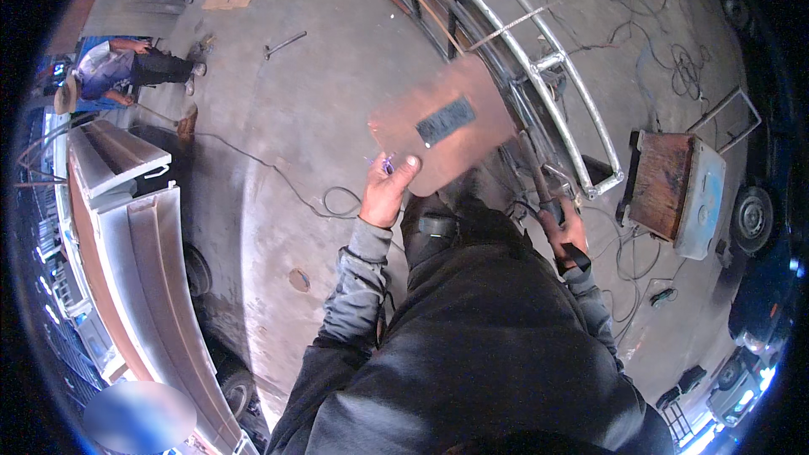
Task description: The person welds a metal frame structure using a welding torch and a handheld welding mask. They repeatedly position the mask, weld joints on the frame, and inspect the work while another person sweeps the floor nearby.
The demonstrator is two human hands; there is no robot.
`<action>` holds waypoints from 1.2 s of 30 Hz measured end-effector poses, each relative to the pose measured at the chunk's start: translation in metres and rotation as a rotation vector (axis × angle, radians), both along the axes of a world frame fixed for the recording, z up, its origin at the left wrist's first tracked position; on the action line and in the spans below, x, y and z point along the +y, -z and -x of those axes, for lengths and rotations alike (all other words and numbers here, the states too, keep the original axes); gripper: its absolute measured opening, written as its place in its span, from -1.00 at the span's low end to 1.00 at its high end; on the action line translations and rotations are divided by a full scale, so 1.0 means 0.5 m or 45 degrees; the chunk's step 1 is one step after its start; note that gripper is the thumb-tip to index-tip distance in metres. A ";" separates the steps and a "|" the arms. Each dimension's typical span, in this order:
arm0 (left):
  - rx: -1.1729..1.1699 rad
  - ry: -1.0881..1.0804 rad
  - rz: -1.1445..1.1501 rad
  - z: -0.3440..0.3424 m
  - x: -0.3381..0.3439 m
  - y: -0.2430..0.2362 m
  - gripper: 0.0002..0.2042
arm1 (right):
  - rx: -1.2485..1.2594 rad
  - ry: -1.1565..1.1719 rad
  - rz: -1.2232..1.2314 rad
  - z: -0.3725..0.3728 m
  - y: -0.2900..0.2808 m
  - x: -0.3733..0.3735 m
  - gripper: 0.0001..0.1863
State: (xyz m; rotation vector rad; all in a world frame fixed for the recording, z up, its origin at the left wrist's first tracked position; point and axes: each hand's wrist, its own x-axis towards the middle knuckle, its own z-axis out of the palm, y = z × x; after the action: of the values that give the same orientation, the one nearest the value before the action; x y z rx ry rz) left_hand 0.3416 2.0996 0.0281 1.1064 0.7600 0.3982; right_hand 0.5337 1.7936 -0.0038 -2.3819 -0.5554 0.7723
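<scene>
My left hand (386,194) is closed on the near left edge of a hand-held welding shield (484,139), its thumb lying across the front. The shield is a flat reddish-brown board with a dark rectangular window, slightly blurred. Lower right of it, my right hand (569,232) is wrapped round a dark-handled tool (552,209) that looks like a welding electrode holder. Fingers hide part of it. Just beyond that hand lies a silvery tubular metal frame (577,97), with darker bars alongside, partly hidden behind the shield.
A rusty box-shaped machine (661,181) with a pale blue side stands at right, among loose cables (687,67). At left is a long pale metal body panel (160,270). Farther off, another person (126,72) holds a broom (187,122). A hammer (285,45) lies on the concrete.
</scene>
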 end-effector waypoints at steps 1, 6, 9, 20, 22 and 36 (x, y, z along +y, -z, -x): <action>0.012 -0.045 -0.032 -0.006 -0.002 0.000 -0.49 | -0.016 -0.010 -0.010 -0.002 -0.002 0.000 -0.40; -0.113 -0.132 -0.181 -0.042 0.014 -0.032 -0.49 | 0.014 -0.009 -0.014 -0.009 0.002 -0.006 -0.42; -0.163 -0.195 -0.190 -0.067 0.003 -0.048 -0.49 | -0.025 0.013 -0.034 -0.006 0.005 -0.006 -0.42; -0.131 0.032 -0.178 -0.112 -0.051 -0.077 -0.58 | 0.233 0.157 0.069 -0.020 0.002 0.018 -0.38; -0.166 0.138 -0.113 -0.116 -0.061 -0.070 -0.59 | 0.397 0.261 0.105 -0.016 -0.047 0.051 -0.38; -0.097 -0.269 -0.170 -0.117 -0.036 -0.041 -0.57 | 0.295 0.287 -0.049 -0.005 -0.029 0.025 -0.37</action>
State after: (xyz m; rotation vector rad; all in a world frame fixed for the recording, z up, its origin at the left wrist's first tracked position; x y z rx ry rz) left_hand 0.3999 2.0815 0.0487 1.1321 0.7943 0.6743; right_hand 0.5363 1.8060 0.0105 -2.2311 -0.2005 0.9091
